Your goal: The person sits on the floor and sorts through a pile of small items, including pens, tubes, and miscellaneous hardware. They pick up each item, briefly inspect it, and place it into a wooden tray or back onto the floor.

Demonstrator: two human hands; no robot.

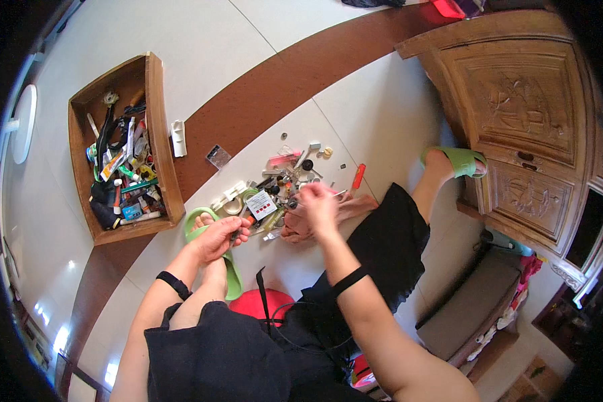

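Note:
My left hand (pixel 216 240) is closed in front of the left green slipper, its fingers around a small dark item that I cannot make out. My right hand (pixel 319 209) hovers over the right part of a heap of small odds and ends (pixel 285 184) on the floor; its fingers are smeared by motion. A white card with red marks (pixel 260 205) lies on the heap between my hands. Beneath my right hand is a crumpled pink cloth (pixel 301 224). Just beyond it lies a red-handled tool (pixel 359 176).
A wooden drawer (pixel 164 134) full of tubes and small goods stands at the left. Near it are a white plastic holder (pixel 178 138) and a small clear box (pixel 218 157). A carved wooden cabinet (pixel 522 120) rises at the right, beside my right foot in a green slipper (pixel 461 162).

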